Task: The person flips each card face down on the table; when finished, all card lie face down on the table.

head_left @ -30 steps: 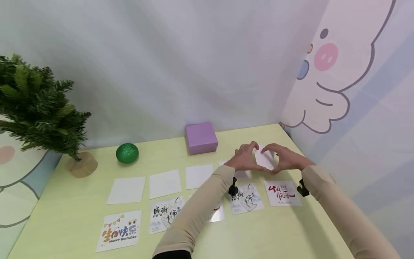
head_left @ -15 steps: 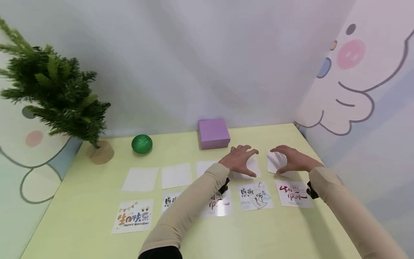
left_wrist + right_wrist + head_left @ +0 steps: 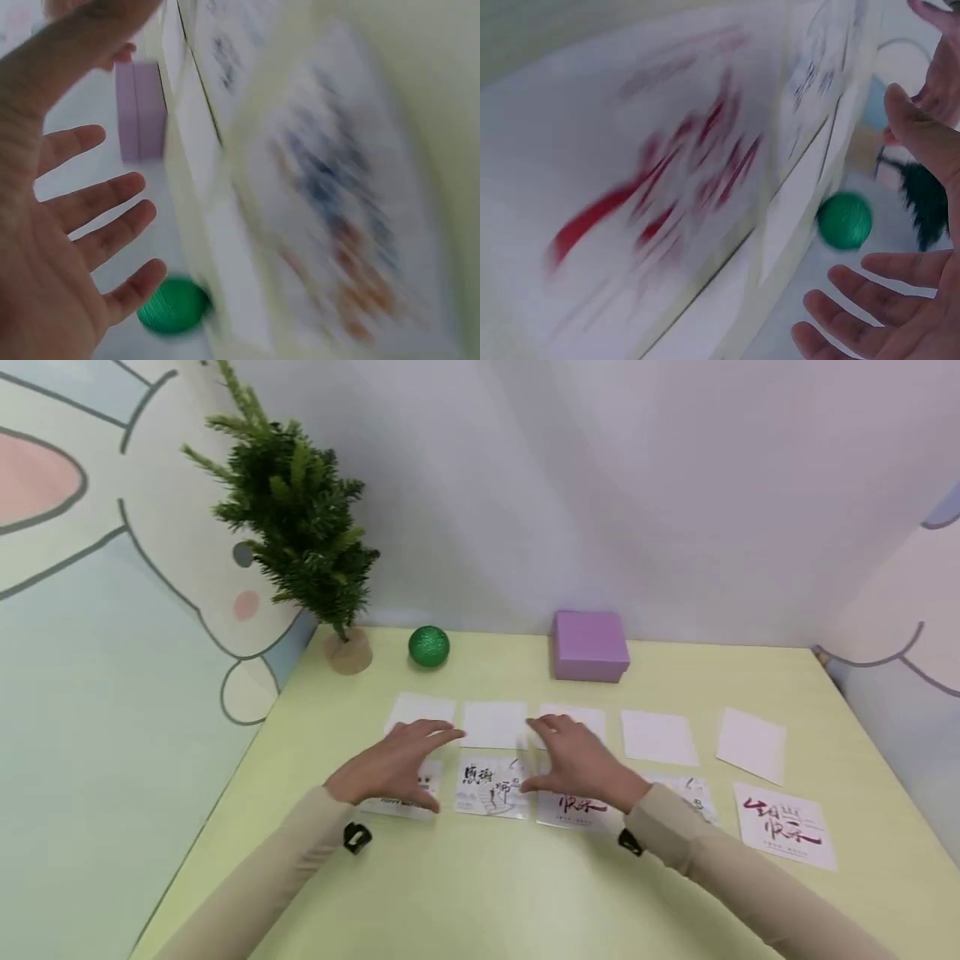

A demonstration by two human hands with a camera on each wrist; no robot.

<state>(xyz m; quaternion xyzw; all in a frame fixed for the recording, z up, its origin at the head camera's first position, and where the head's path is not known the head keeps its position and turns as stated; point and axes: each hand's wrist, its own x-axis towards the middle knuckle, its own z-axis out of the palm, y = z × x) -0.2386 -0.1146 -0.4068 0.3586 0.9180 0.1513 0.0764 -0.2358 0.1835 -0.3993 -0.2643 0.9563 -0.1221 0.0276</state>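
Over the left part of the card rows hangs my left hand (image 3: 397, 766), fingers spread and holding nothing. It partly covers a colourful birthday card (image 3: 401, 806). My right hand (image 3: 581, 764), likewise loose and bare, is above a card with red calligraphy (image 3: 573, 812), which it partly hides. Between the two hands lies a card with black calligraphy (image 3: 491, 789). Behind these printed cards runs a row of blank white cards, such as one white card (image 3: 495, 725) and a slightly turned white card (image 3: 752, 746) at the right end. In both wrist views the fingers appear apart from the cards.
A purple box (image 3: 591, 647) and a green glittery ball (image 3: 429, 647) stand along the table's back edge. A small artificial tree (image 3: 307, 527) on a wooden base (image 3: 348, 652) is at the back left. Another red calligraphy card (image 3: 783, 827) lies at the right.
Both hands have left the rightmost white card, which now lies on the table, and moved left across the rows. The hands are farther apart, and the head view has turned left.
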